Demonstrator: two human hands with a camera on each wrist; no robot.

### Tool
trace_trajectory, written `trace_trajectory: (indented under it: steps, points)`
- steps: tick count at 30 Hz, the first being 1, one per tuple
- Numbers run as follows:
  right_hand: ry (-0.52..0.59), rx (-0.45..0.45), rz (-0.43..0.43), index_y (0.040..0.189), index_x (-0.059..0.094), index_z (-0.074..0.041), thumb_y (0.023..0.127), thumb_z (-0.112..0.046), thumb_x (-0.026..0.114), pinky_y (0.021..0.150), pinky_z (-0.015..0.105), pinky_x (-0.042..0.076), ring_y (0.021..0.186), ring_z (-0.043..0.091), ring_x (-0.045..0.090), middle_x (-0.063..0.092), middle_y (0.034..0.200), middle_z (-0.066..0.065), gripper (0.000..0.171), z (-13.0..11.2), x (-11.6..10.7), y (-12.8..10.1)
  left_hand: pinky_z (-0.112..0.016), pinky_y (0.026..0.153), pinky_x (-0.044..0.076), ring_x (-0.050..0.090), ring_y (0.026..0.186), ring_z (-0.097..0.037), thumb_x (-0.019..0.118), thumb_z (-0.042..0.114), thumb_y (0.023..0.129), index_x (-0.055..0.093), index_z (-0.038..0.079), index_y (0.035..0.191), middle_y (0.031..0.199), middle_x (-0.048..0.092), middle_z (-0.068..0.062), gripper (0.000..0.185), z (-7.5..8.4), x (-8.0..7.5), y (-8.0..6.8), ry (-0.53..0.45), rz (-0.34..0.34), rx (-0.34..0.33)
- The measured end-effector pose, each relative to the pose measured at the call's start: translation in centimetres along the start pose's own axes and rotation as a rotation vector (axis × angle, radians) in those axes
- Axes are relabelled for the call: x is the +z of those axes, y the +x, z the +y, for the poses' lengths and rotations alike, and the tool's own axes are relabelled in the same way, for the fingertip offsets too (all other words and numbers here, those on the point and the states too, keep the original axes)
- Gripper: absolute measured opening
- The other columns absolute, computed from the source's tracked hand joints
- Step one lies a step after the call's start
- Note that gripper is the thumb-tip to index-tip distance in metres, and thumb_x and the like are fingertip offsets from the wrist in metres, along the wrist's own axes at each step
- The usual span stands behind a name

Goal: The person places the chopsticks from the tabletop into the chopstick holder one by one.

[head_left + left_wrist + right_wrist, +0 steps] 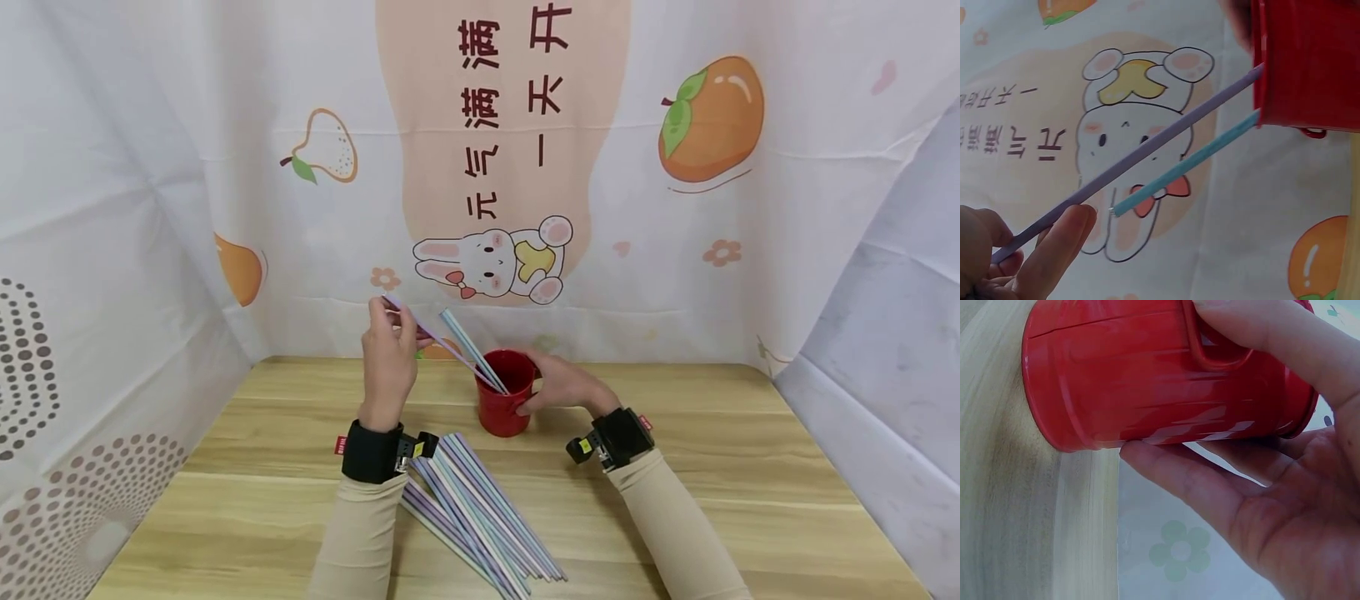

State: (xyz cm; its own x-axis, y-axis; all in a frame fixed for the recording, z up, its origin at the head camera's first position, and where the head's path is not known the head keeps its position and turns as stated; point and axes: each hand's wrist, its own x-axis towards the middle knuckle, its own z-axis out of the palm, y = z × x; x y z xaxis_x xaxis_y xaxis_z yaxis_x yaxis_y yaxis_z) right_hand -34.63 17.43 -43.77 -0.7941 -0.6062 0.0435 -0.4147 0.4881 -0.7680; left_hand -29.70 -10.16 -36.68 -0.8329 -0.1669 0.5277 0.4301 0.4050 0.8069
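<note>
A red cup (505,404) stands on the wooden table (750,467) near its middle. My right hand (558,383) grips the cup (1166,381) from the right, thumb on its handle and fingers under its side. My left hand (388,354) is raised left of the cup and pinches a purple straw (435,337) whose lower end is inside the cup. In the left wrist view the purple straw (1147,150) runs from my fingers (1054,250) into the cup (1310,62). A blue straw (471,350) also leans in the cup, seen as the blue straw (1185,165) below the purple one.
A loose pile of several pastel straws (480,517) lies on the table between my forearms. A printed cloth backdrop (495,167) closes off the back, with cloth walls at the left (90,292) and right (885,333).
</note>
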Motion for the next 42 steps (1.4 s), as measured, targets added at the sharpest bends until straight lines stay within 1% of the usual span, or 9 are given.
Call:
trace_trajectory:
  steps: [4, 7, 11, 14, 18, 23, 26, 30, 42]
  points:
    - [-0.006, 0.010, 0.006, 0.149, 0.044, -0.005, 0.072, -0.015, 0.092, 0.108, 0.048, 0.052, 0.127, 0.031, 0.060, 0.063, 0.141, 0.012, 0.091, 0.0, 0.0, -0.1, -0.024, 0.062, 0.062, 0.076, 0.073, -0.034, 0.044, 0.017, 0.111, 0.044, 0.000, 0.111, 0.091, 0.067, -0.022, 0.018, -0.8, 1.1, 0.0, 0.022, -0.046, -0.002]
    - [-0.004, 0.008, 0.007, 0.149, 0.044, -0.005, 0.072, -0.015, 0.092, 0.107, 0.048, 0.053, 0.127, 0.031, 0.060, 0.063, 0.141, 0.011, 0.091, 0.1, 0.0, 0.0, -0.029, 0.063, 0.063, 0.076, 0.072, -0.033, 0.045, 0.017, 0.111, 0.045, 0.000, 0.110, 0.090, 0.068, -0.022, 0.017, -1.3, 1.9, -0.2, 0.044, -0.081, -0.013]
    - [-0.001, -0.007, 0.004, 0.149, 0.045, -0.007, 0.072, -0.014, 0.092, 0.107, 0.048, 0.053, 0.129, 0.030, 0.058, 0.063, 0.141, 0.010, 0.090, 0.1, 0.0, 0.0, -0.037, 0.066, 0.065, 0.076, 0.074, -0.034, 0.047, 0.014, 0.110, 0.047, -0.001, 0.111, 0.089, 0.068, -0.023, 0.015, -1.7, 2.7, -0.4, 0.042, -0.126, -0.036]
    - [-0.002, -0.008, 0.000, 0.149, 0.046, -0.008, 0.073, -0.014, 0.092, 0.108, 0.049, 0.052, 0.129, 0.030, 0.058, 0.063, 0.141, 0.010, 0.089, 0.0, 0.0, 0.1, -0.037, 0.067, 0.065, 0.076, 0.074, -0.032, 0.048, 0.013, 0.109, 0.048, -0.001, 0.111, 0.089, 0.067, -0.022, 0.014, -1.9, 3.1, -0.5, 0.045, -0.152, -0.045]
    - [-0.007, 0.002, -0.002, 0.148, 0.045, -0.007, 0.073, -0.015, 0.092, 0.108, 0.048, 0.053, 0.128, 0.030, 0.059, 0.063, 0.141, 0.010, 0.089, 0.0, 0.1, 0.1, -0.034, 0.067, 0.065, 0.074, 0.073, -0.026, 0.048, 0.013, 0.109, 0.049, 0.000, 0.111, 0.088, 0.067, -0.020, 0.013, -2.3, 3.6, -0.6, 0.058, -0.172, -0.049]
    - [-0.009, 0.000, -0.001, 0.148, 0.046, -0.007, 0.073, -0.015, 0.092, 0.108, 0.048, 0.053, 0.127, 0.030, 0.059, 0.063, 0.140, 0.010, 0.089, 0.1, 0.1, 0.1, -0.033, 0.068, 0.065, 0.075, 0.073, -0.025, 0.049, 0.013, 0.109, 0.049, -0.001, 0.112, 0.088, 0.068, -0.020, 0.013, -2.6, 4.0, -0.8, 0.064, -0.194, -0.058]
    - [-0.003, -0.003, 0.001, 0.148, 0.045, -0.007, 0.072, -0.013, 0.092, 0.108, 0.048, 0.053, 0.127, 0.029, 0.059, 0.063, 0.140, 0.010, 0.090, 0.1, 0.1, 0.1, -0.029, 0.067, 0.064, 0.076, 0.075, -0.025, 0.049, 0.013, 0.109, 0.050, -0.001, 0.112, 0.089, 0.069, -0.020, 0.014, -2.7, 4.4, -0.9, 0.080, -0.210, -0.057]
    - [-0.003, -0.009, 0.001, 0.149, 0.045, -0.006, 0.072, -0.013, 0.092, 0.108, 0.047, 0.053, 0.127, 0.030, 0.060, 0.063, 0.141, 0.010, 0.090, 0.1, 0.1, 0.0, -0.027, 0.066, 0.063, 0.077, 0.076, -0.025, 0.050, 0.014, 0.109, 0.050, -0.001, 0.113, 0.090, 0.071, -0.020, 0.016, -2.8, 4.7, -1.0, 0.100, -0.214, -0.059]
    - [0.001, -0.001, -0.002, 0.148, 0.046, -0.010, 0.073, -0.014, 0.092, 0.109, 0.048, 0.052, 0.128, 0.029, 0.059, 0.063, 0.141, 0.009, 0.088, 0.2, 0.2, 0.1, -0.035, 0.073, 0.065, 0.079, 0.080, -0.029, 0.054, 0.015, 0.108, 0.053, -0.001, 0.114, 0.093, 0.074, -0.023, 0.018, -3.2, 5.4, -1.1, 0.042, -0.163, -0.097]
